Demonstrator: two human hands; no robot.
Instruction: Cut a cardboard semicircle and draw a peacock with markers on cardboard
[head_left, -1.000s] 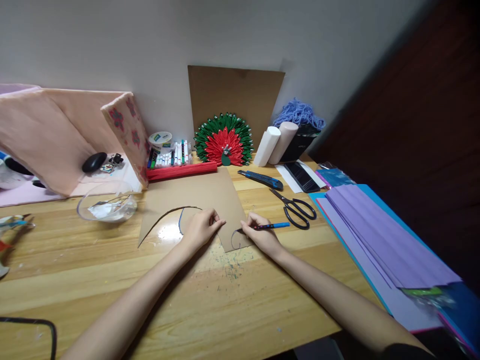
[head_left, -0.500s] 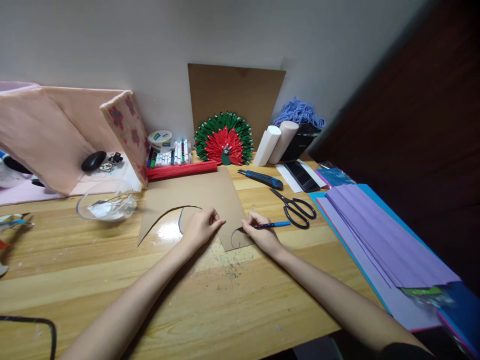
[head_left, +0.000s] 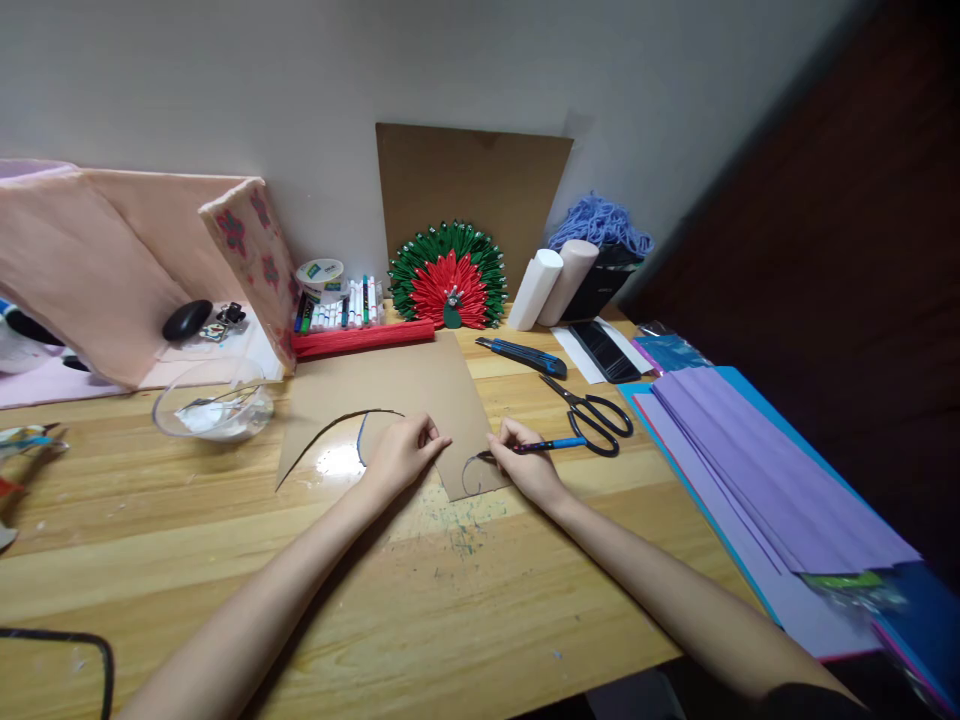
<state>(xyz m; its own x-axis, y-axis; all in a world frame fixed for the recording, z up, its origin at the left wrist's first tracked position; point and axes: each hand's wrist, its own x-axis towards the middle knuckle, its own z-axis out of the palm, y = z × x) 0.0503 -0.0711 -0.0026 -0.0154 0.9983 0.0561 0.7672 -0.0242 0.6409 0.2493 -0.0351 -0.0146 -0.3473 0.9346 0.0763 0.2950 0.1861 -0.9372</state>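
Note:
A brown cardboard sheet (head_left: 390,395) lies flat on the wooden table, with a curved cut-out at its near left. My left hand (head_left: 401,455) rests on the sheet's near edge, fingers curled and pressing it down. My right hand (head_left: 525,468) pinches a blue pen (head_left: 544,446), whose tip touches the sheet's near right corner beside a drawn curved line (head_left: 469,475).
Black scissors (head_left: 592,420) and a blue utility knife (head_left: 525,357) lie right of the sheet. Purple paper sheets (head_left: 757,470) are stacked at the right. A glass bowl (head_left: 214,405), markers (head_left: 337,310), a red-green paper peacock (head_left: 448,280) and an upright cardboard (head_left: 472,190) stand behind.
The pen tip has crept a little to the right along the drawn curve, and my right hand shifted slightly with it. My left hand stays put.

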